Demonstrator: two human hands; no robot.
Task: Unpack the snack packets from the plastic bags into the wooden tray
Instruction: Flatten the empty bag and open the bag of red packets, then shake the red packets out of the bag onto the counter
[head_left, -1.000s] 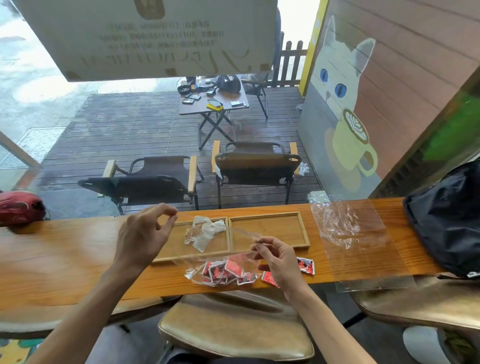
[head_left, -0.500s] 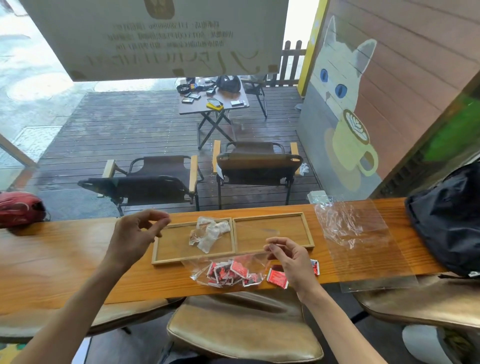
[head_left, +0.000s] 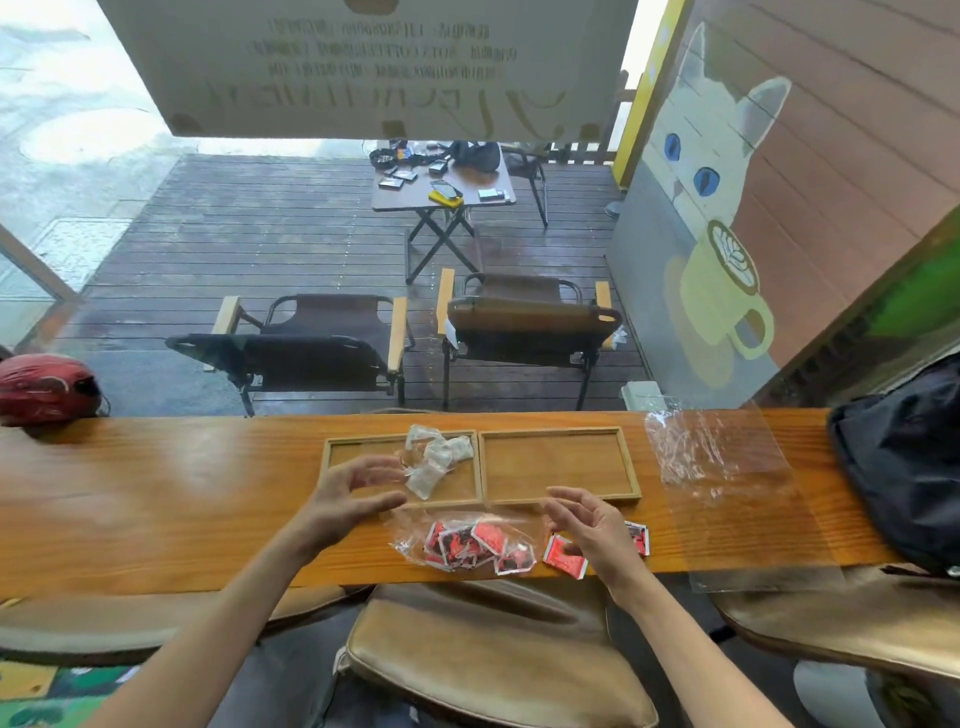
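A two-compartment wooden tray (head_left: 482, 467) lies on the counter. Its left compartment holds several white snack packets (head_left: 435, 460); the right compartment is bare. In front of the tray lies a clear plastic bag (head_left: 470, 543) with several red packets inside. Two more red packets (head_left: 563, 556) lie loose beside it on the right. My left hand (head_left: 353, 499) hovers over the tray's front left edge, fingers spread, holding nothing. My right hand (head_left: 592, 525) hovers above the loose red packets, fingers relaxed and empty.
A large empty clear plastic bag (head_left: 727, 483) lies flat to the right of the tray. A black backpack (head_left: 904, 457) sits at the counter's right end, a red helmet (head_left: 47, 387) at its left end. Padded stools stand below the counter's near edge.
Both hands let go of the clear bag with red packets, which dropped flat onto the counter. The hands lowered and opened, and the left one moved right toward the tray.
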